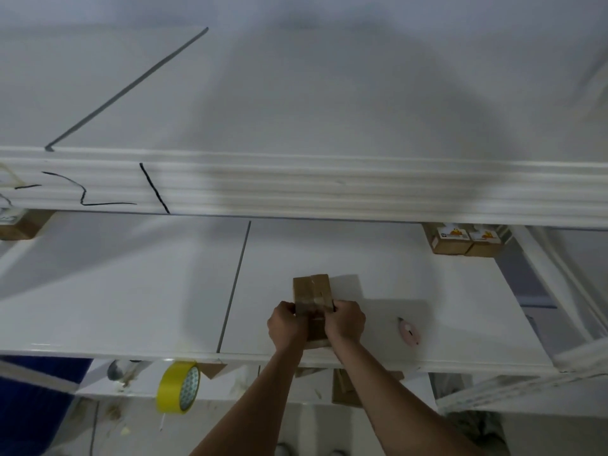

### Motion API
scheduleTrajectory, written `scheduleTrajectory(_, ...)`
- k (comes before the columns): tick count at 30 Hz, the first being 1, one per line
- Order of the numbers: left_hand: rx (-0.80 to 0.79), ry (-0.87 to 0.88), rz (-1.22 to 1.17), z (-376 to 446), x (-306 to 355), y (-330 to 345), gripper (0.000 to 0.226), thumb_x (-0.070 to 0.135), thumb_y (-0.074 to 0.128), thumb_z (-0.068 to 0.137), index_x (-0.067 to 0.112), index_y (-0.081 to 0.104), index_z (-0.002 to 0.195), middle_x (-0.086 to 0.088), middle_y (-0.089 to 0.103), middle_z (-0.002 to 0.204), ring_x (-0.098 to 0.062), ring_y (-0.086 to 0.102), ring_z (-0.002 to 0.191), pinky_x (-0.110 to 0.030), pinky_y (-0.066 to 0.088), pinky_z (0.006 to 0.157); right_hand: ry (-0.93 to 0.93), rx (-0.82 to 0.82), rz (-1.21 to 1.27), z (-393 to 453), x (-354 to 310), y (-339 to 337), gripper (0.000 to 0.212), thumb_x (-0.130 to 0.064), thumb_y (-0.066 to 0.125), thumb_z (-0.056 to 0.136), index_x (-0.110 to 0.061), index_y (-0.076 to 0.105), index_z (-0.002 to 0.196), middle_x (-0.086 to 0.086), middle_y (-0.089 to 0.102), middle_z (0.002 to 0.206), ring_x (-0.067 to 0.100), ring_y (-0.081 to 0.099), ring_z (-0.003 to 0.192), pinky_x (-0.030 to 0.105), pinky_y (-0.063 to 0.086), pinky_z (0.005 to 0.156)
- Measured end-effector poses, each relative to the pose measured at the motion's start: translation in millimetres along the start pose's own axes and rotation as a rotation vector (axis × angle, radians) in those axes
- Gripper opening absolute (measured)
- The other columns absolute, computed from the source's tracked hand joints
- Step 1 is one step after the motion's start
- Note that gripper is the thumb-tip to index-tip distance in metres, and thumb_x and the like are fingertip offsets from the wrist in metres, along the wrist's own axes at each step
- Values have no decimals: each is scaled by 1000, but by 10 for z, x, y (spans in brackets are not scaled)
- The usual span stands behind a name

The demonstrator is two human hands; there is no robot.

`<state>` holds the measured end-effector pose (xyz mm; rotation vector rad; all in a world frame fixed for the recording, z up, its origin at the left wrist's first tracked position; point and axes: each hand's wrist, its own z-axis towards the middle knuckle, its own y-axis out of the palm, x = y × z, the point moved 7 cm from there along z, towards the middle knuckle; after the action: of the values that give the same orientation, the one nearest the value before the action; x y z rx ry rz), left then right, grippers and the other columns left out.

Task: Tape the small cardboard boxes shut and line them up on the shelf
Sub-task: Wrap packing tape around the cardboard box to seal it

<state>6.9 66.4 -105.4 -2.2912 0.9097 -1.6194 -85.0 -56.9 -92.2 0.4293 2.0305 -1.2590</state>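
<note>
Far left, under the upper white ledge: corner of a brown cardboard box, mostly hidden. Lower left, below the white shelf board: yellow roll of packing tape, standing on edge. Centre of shelf: small brown cardboard box with clear tape across its top, left hand curled around its near left side, right hand gripping its near right side. Just right: pink oval cutter, lying flat. Far right, at back: two labelled brown boxes, touching side by side.

Pink utility knife lies on white board at 4 o'clock. Blue fabric fills 8 o'clock corner. Black marker lines cross white moulding at 10 o'clock.
</note>
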Motion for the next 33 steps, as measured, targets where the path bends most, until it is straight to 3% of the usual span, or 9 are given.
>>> scheduleTrajectory(3,-139,23,-110,-37,-17,-50,20,19,72,89,20,70,109,2,70,99,-7,63,78,-12,48,54,-22,-124,54,26,-4,15,18,-31,70,93,-16,78,86,-6,72,80,13,68,80,17,44,57)
scheduleTrajectory(6,-333,13,-205,-32,-82,-66,25,14,80,82,31,69,97,10,72,88,-3,68,78,-9,49,54,-46,-313,55,33,31,37,13,-29,72,90,-23,74,102,-10,72,95,11,66,89,18,51,67)
scheduleTrajectory(9,-364,44,-190,-14,-76,-82,33,11,83,78,22,73,108,12,73,90,-3,70,80,-12,52,60,-75,-429,109,36,103,55,31,-29,83,79,-33,74,109,-15,74,99,6,69,94,27,58,83)
scheduleTrajectory(18,-291,21,-101,42,-68,-31,46,3,80,79,7,64,122,-3,69,108,-9,68,82,-14,54,56,25,-252,125,69,102,10,32,-3,77,78,-34,76,86,-14,73,82,6,68,83,17,55,73)
scheduleTrajectory(22,-385,30,16,69,20,-23,44,13,80,80,10,59,119,-2,65,111,-12,64,90,-15,52,59,-1,-277,-24,123,68,-2,18,-6,74,81,-24,73,82,-6,71,82,5,62,72,17,51,61)
scheduleTrajectory(24,-444,-16,87,136,99,1,41,30,77,82,8,61,112,-6,66,108,-17,64,93,-22,53,67,9,-303,-136,183,37,12,10,-12,70,87,-13,70,97,3,71,95,12,63,78,21,50,57)
scheduleTrajectory(26,-459,-104,105,242,189,14,41,40,72,85,6,62,106,-11,68,103,-21,67,91,-31,59,74,10,-297,-204,263,-81,-3,23,-27,68,93,-8,64,104,6,68,101,15,63,78,21,44,53)
scheduleTrajectory(29,-378,-158,179,385,325,-27,20,22,64,91,4,58,96,-17,67,99,-30,71,84,-43,63,69,-20,-239,-263,393,-282,-59,46,-51,65,92,-7,61,103,8,68,101,23,66,87,28,50,65)
scheduleTrajectory(33,-302,-124,335,488,394,-15,12,15,63,90,5,57,93,-17,68,94,-31,71,75,-44,62,55,15,-176,-323,566,-316,-59,24,-27,70,92,-13,53,82,10,69,97,23,63,75,33,57,59)
